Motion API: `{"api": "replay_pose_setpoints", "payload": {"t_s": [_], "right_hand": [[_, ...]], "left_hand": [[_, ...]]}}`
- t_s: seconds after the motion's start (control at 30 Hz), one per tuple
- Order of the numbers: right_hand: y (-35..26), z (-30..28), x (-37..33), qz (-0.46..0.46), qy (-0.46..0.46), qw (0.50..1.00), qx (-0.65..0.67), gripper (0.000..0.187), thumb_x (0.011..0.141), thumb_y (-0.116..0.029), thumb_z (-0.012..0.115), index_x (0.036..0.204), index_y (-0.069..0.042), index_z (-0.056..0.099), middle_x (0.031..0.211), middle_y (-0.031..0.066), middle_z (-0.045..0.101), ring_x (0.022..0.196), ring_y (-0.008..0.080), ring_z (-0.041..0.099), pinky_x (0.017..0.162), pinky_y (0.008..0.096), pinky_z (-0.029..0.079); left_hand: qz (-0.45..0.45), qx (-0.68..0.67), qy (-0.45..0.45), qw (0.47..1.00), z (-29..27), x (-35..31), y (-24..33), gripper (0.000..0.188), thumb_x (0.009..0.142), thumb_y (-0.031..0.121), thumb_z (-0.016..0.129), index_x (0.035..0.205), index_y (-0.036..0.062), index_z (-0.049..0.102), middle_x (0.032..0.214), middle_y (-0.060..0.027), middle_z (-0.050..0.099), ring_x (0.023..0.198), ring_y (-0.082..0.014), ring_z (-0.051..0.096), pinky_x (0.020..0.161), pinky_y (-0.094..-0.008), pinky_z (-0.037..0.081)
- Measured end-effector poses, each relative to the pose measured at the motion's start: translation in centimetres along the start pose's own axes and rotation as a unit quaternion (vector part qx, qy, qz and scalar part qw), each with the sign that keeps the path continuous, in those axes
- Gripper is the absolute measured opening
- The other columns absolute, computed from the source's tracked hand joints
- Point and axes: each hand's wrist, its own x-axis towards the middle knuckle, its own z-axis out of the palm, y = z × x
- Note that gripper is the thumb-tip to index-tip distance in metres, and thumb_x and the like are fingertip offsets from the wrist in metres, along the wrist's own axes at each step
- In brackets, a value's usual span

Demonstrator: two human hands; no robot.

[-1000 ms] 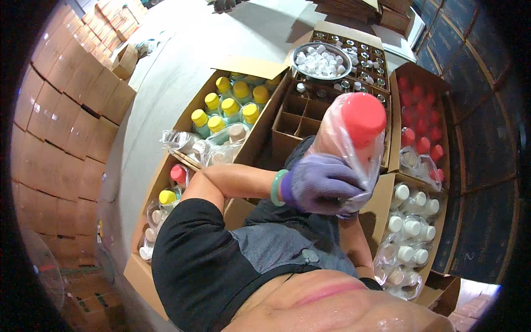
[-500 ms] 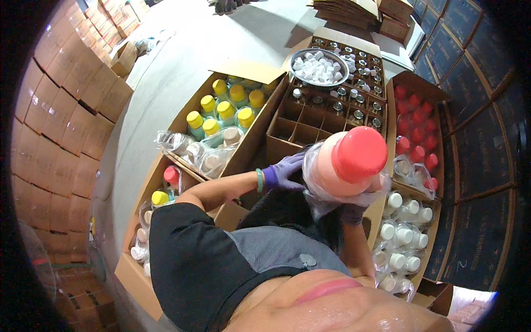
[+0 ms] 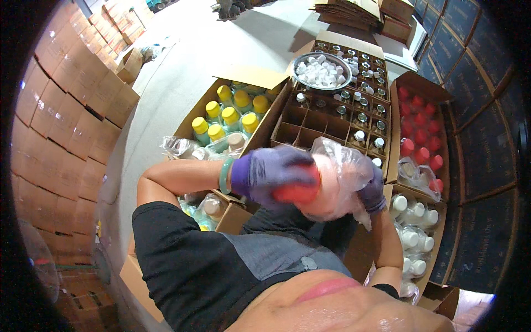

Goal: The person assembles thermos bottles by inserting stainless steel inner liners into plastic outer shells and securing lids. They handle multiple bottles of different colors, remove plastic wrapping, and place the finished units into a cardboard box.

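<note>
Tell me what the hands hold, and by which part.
A plastic-wrapped pink bottle: the left hand is on its red cap, the right hand on the wrapped opposite end.

Brown cartons (image 3: 66, 110) rise in stacks along the left of my remote view while dark cartons (image 3: 475, 221) line the right; between them I see a metal bowl (image 3: 319, 88) heaped with white caps (image 3: 323, 72), yellow-capped bottles (image 3: 230, 116) in an open box (image 3: 249, 76), and flattened cardboard (image 3: 348, 14) piled beyond.

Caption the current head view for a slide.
Purple-gloved left hand on the red cap of a plastic-wrapped pink bottle, right hand at its other end.
</note>
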Motion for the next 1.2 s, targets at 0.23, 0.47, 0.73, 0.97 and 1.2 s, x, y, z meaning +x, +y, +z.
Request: {"api": "replay_pose_setpoints", "payload": {"t_s": [0.23, 0.47, 0.73, 0.97, 1.2], "right_hand": [[-2.8, 1.9, 0.9, -0.179, 0.105, 0.977, -0.047, 0.028, 0.084, -0.022, 0.069, 0.095, 0.002, 0.062, 0.104, 0.0196, 0.066, 0.097, 0.0271, 0.064, 0.083, 0.0368, 0.051], [4.9, 0.0, -0.9, 0.094, -0.032, 0.987, 0.128, 0.035, 0.087, -0.032, 0.062, 0.100, 0.001, 0.065, 0.097, 0.0122, 0.070, 0.088, 0.0196, 0.065, 0.079, 0.0346, 0.051], [-0.9, 1.9, 0.4, -0.158, 0.120, 0.979, -0.044, 0.027, 0.085, -0.021, 0.069, 0.098, 0.001, 0.063, 0.109, 0.0215, 0.066, 0.102, 0.0309, 0.064, 0.087, 0.0413, 0.051], [1.0, -0.6, 1.8, -0.185, 0.006, 0.982, -0.042, 0.020, 0.082, -0.016, 0.067, 0.094, -0.003, 0.059, 0.115, 0.0209, 0.062, 0.110, 0.0339, 0.059, 0.092, 0.0407, 0.048], [12.4, -7.5, 0.3, -0.127, 0.142, 0.893, -0.407, 0.020, 0.080, -0.008, 0.060, 0.099, -0.002, 0.060, 0.102, 0.0170, 0.063, 0.098, 0.0324, 0.059, 0.086, 0.0418, 0.048]], "left_hand": [[-0.329, -0.447, 0.162, 0.816, 3.4, -1.7, -3.7, 0.101, 0.064, 0.028, 0.087, 0.143, 0.0077, 0.028, 0.137, -0.0210, 0.045, 0.124, -0.0394, 0.048, 0.104, -0.0444, 0.041], [0.118, -0.001, 0.023, 0.993, 1.0, 0.8, -2.4, 0.093, 0.060, 0.025, 0.085, 0.140, 0.0063, 0.042, 0.139, -0.0247, 0.041, 0.125, -0.0463, 0.044, 0.105, -0.0463, 0.040], [-0.310, -0.287, 0.119, 0.899, 2.9, -0.8, -4.8, 0.102, 0.066, 0.027, 0.087, 0.144, 0.0025, 0.026, 0.132, -0.0159, 0.047, 0.121, -0.0258, 0.050, 0.103, -0.0400, 0.042], [-0.174, -0.184, 0.170, 0.952, 2.8, -2.1, -4.8, 0.096, 0.064, 0.025, 0.090, 0.140, 0.0046, 0.035, 0.132, -0.0138, 0.050, 0.120, -0.0230, 0.052, 0.102, -0.0406, 0.043], [-0.309, -0.276, 0.446, 0.794, 2.2, -8.5, -7.9, 0.087, 0.065, 0.021, 0.090, 0.134, 0.0077, 0.039, 0.126, -0.0091, 0.052, 0.115, -0.0200, 0.054, 0.094, -0.0366, 0.050]]}}
